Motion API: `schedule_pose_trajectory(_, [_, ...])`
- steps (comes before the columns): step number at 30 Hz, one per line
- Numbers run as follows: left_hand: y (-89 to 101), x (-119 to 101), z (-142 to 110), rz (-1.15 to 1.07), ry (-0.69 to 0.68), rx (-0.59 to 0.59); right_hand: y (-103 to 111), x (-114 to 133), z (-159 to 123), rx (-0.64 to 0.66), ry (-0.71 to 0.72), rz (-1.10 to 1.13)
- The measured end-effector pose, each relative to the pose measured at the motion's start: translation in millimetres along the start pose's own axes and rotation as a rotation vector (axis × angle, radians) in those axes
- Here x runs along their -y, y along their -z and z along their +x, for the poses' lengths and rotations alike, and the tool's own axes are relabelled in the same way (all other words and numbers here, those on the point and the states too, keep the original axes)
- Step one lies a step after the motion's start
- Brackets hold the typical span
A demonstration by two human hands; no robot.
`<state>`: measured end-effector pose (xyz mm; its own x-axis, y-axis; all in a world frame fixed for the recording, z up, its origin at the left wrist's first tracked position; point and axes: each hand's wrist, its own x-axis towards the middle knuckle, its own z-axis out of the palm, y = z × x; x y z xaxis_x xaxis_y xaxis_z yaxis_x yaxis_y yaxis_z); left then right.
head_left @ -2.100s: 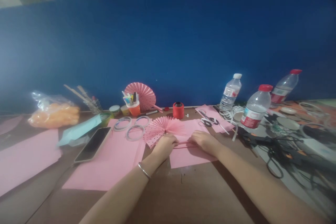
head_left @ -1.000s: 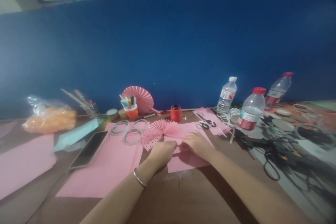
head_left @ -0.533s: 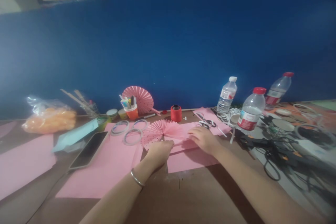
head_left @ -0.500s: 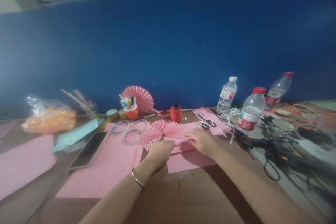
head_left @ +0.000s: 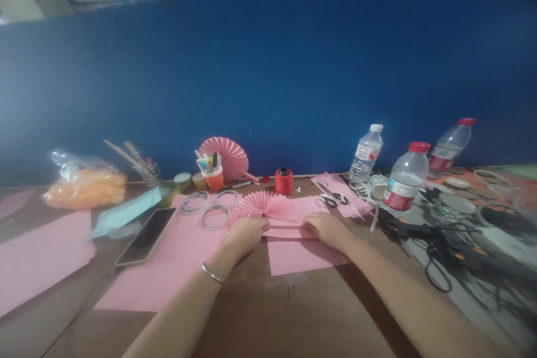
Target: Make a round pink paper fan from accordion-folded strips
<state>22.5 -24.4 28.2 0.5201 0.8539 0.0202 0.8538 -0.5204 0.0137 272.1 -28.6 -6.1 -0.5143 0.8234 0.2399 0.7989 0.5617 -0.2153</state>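
My left hand point(head_left: 246, 234) has its fingers closed on the left end of a folded pink paper strip point(head_left: 286, 231). The strip's right end is pinched in the curled fingers of my right hand point(head_left: 324, 227). Just behind lies a pleated pink paper fan point(head_left: 266, 203), spread in an arc and partly hidden by my left hand. I cannot tell whether the strip is joined to it. A flat pink sheet point(head_left: 306, 257) lies under the strip on the brown table.
Behind stand a red spool point(head_left: 284, 182), a pen cup point(head_left: 215, 180) and a finished pink fan point(head_left: 231, 158). Tape rolls point(head_left: 215, 217) and a phone point(head_left: 146, 236) are left. Scissors point(head_left: 331, 199), water bottles point(head_left: 406, 179) and tangled cables point(head_left: 448, 251) are right.
My left hand has shifted slightly left and my right hand slightly right. The pink strip now stretches straight between them, and the left hand covers more of the fan.
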Motion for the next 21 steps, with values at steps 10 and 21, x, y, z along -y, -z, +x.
schedule_pose_trajectory(10, [6.6,30.5,4.7,0.026,0.109,-0.098,3.3,-12.9,-1.9,-0.027,-0.046,-0.024])
schedule_pose_trajectory(21, [-9.5,-30.8,-2.2,-0.032,-0.201,-0.057,-12.1,27.5,6.1,-0.094,0.164,0.035])
